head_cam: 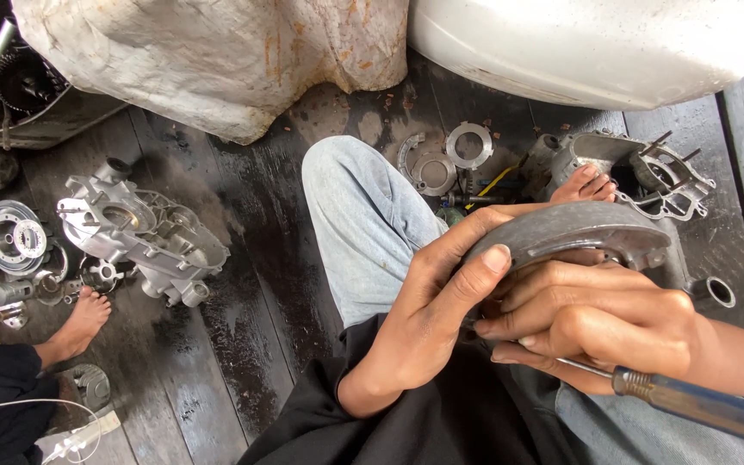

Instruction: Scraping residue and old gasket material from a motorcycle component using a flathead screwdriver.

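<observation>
The left hand [428, 319] pinches the curved grey brake shoe [574, 231], the right hand [600, 325] grips a screwdriver [699, 405] beside it, so a slip could poke fingers

The curved grey metal brake shoe [574, 232] rests across both hands — left hand [428, 314] beside right hand [596, 323]. Beyond them lies an open aluminium engine casing [639, 168]; far left of the left hand, another silver crankcase half [139, 232] sits on the wooden floor [243, 284].
</observation>
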